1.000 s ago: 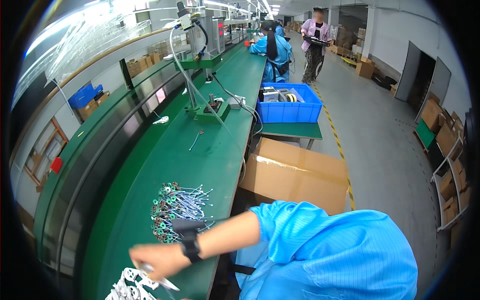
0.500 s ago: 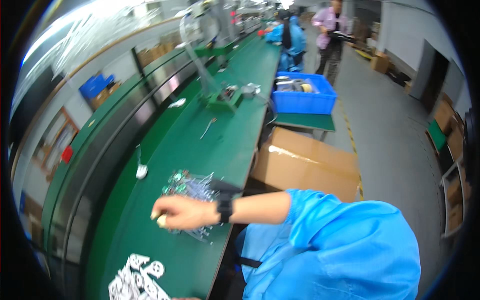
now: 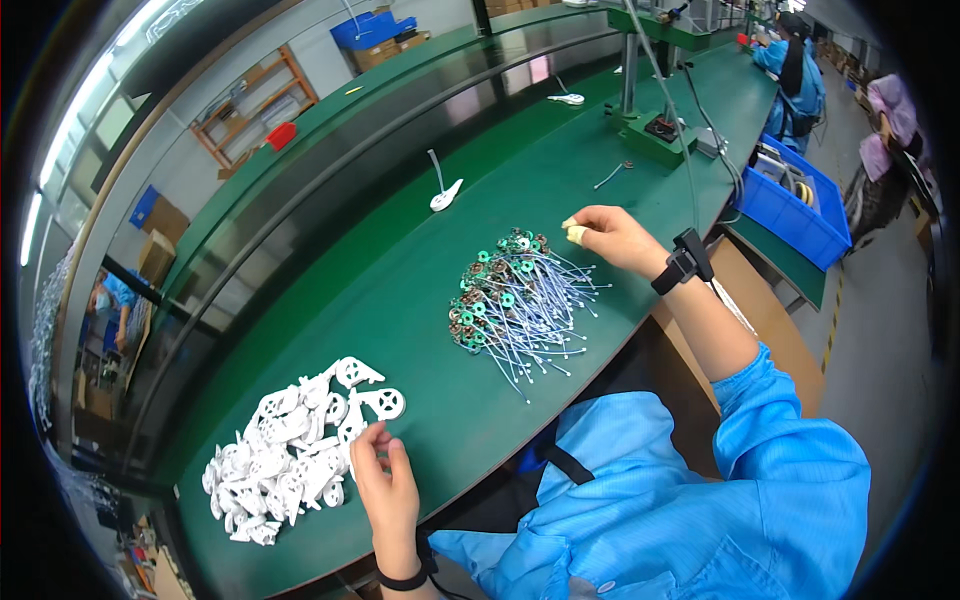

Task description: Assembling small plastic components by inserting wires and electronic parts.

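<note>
My left hand [image 3: 387, 492] is at the right edge of a heap of white plastic housings [image 3: 290, 455], its thumb apart from the slightly bent fingers. A round white housing [image 3: 383, 403] lies just beyond its fingertips. My right hand [image 3: 620, 241] hovers at the far right of a pile of small green-and-copper discs with pale wires [image 3: 515, 300]. Yellowish covers wrap its thumb and index finger, which are drawn together in a pinch. Whatever may be between those tips is hidden or too small to make out.
A single white housing with a wire [image 3: 446, 195] lies farther back on the green bench [image 3: 420, 290]. One loose wired disc [image 3: 612, 174] is near a green bench fixture [image 3: 655, 135]. To the right are a blue bin [image 3: 800, 200] and an open cardboard box [image 3: 770, 305]. Other people are beyond.
The view has swung, placing the bench differently in the picture. My right hand has shifted from over the wired pile to its far right side. My left hand has come into view beside the housings.
</note>
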`<state>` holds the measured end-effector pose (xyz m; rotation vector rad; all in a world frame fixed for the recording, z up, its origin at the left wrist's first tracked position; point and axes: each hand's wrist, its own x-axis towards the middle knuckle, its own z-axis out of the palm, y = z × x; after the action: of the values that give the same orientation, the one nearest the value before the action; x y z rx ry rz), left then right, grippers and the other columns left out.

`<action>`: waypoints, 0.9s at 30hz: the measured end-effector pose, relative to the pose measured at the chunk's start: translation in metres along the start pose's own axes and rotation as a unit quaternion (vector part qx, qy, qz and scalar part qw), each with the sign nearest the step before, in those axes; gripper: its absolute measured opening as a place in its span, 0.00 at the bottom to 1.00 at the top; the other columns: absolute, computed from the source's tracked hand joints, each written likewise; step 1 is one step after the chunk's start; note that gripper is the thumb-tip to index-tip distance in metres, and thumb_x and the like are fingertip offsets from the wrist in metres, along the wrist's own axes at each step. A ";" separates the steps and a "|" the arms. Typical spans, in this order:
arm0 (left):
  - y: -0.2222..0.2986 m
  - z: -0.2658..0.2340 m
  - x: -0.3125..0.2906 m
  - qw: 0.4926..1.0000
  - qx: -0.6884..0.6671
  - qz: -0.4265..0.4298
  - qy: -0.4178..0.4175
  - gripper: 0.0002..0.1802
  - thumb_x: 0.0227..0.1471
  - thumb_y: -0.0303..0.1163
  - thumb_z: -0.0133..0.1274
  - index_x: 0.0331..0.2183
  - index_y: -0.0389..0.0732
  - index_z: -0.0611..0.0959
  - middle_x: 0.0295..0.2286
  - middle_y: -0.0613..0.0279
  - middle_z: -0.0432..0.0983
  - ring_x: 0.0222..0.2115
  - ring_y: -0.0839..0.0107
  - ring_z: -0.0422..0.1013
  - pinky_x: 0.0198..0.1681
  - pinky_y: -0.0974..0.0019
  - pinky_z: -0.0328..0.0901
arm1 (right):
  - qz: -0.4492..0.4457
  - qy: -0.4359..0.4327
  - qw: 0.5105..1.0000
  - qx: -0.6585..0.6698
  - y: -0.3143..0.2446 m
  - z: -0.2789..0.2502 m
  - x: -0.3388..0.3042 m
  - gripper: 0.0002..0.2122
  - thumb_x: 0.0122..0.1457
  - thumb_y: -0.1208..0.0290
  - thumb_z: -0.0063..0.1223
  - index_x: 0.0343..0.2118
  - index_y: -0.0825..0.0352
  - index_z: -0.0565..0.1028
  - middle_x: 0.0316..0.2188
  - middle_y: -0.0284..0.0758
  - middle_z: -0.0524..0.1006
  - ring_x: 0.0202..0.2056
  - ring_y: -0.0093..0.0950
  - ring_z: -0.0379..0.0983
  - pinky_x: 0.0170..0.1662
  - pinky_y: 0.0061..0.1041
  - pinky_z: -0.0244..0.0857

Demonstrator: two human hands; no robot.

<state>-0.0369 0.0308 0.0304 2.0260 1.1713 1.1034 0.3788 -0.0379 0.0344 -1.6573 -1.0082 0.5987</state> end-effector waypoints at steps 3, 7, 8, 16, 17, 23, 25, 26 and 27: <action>-0.002 -0.009 0.013 0.993 0.042 -0.077 -0.075 0.07 0.54 0.29 0.52 0.30 0.34 0.78 0.25 0.61 0.71 0.25 0.71 0.66 0.29 0.70 0.61 | -0.060 -0.047 0.996 -0.040 -0.018 0.021 0.009 0.13 0.57 0.70 0.53 0.41 0.72 0.74 0.29 0.30 0.75 0.32 0.17 0.69 0.35 0.18 0.64; -0.006 -0.006 0.020 0.990 0.093 -0.019 -0.109 0.08 0.52 0.29 0.54 0.26 0.34 0.78 0.24 0.59 0.72 0.26 0.66 0.68 0.32 0.69 0.62 | -0.128 -0.103 0.956 -0.243 -0.035 0.039 0.011 0.11 0.56 0.73 0.55 0.39 0.72 0.73 0.24 0.29 0.72 0.28 0.18 0.67 0.32 0.20 0.63; -0.004 -0.003 0.020 0.989 0.104 0.066 -0.084 0.07 0.52 0.29 0.54 0.28 0.34 0.79 0.24 0.59 0.72 0.26 0.65 0.68 0.33 0.70 0.62 | -0.132 -0.106 0.956 -0.238 -0.037 0.039 0.008 0.11 0.56 0.73 0.55 0.39 0.72 0.73 0.24 0.29 0.72 0.28 0.18 0.67 0.32 0.20 0.63; -0.020 -0.011 0.027 0.973 0.173 -0.019 -0.150 0.13 0.50 0.25 0.54 0.40 0.35 0.76 0.27 0.55 0.73 0.30 0.57 0.69 0.36 0.59 0.65 | -0.091 -0.043 0.984 0.147 -0.023 0.028 -0.066 0.10 0.57 0.79 0.52 0.42 0.70 0.70 0.36 0.28 0.73 0.37 0.16 0.69 0.40 0.18 0.64; -0.015 -0.008 0.030 0.967 0.219 0.059 -0.118 0.15 0.48 0.25 0.55 0.41 0.36 0.76 0.30 0.54 0.72 0.33 0.55 0.67 0.38 0.58 0.64 | -0.064 -0.052 0.991 0.109 -0.015 0.025 -0.079 0.11 0.56 0.78 0.52 0.42 0.70 0.70 0.34 0.28 0.73 0.35 0.16 0.69 0.38 0.17 0.64; 0.001 0.008 0.036 0.910 0.361 0.140 -0.150 0.19 0.43 0.25 0.57 0.40 0.37 0.75 0.40 0.55 0.69 0.43 0.53 0.62 0.45 0.53 0.59 | -0.026 -0.084 0.995 -0.054 -0.018 0.034 -0.095 0.11 0.55 0.76 0.54 0.41 0.71 0.70 0.26 0.33 0.74 0.26 0.19 0.70 0.29 0.20 0.64; -0.004 0.008 0.036 0.901 0.374 0.160 -0.152 0.16 0.42 0.25 0.58 0.36 0.36 0.75 0.40 0.56 0.68 0.43 0.53 0.63 0.45 0.53 0.59 | -0.056 -0.090 0.992 -0.074 -0.023 0.037 -0.087 0.10 0.55 0.74 0.53 0.38 0.72 0.70 0.25 0.40 0.76 0.25 0.30 0.73 0.30 0.27 0.66; 0.001 0.007 0.033 0.900 0.369 0.158 -0.168 0.16 0.42 0.23 0.56 0.37 0.36 0.75 0.42 0.55 0.68 0.45 0.52 0.62 0.46 0.53 0.59 | -0.061 -0.085 0.990 -0.090 -0.031 0.039 -0.084 0.09 0.56 0.73 0.51 0.36 0.72 0.71 0.25 0.43 0.76 0.26 0.36 0.74 0.31 0.30 0.66; 0.001 0.008 0.030 0.894 0.360 0.179 -0.197 0.16 0.42 0.23 0.55 0.38 0.36 0.75 0.43 0.55 0.67 0.46 0.53 0.62 0.47 0.52 0.58 | -0.074 -0.069 0.990 -0.096 -0.030 0.040 -0.081 0.09 0.56 0.72 0.53 0.36 0.72 0.71 0.24 0.39 0.75 0.25 0.29 0.71 0.30 0.26 0.65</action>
<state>-0.0212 0.0564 0.0390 2.9499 1.1043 0.3501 0.2958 -0.0839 0.0417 -1.7072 -1.3121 0.5374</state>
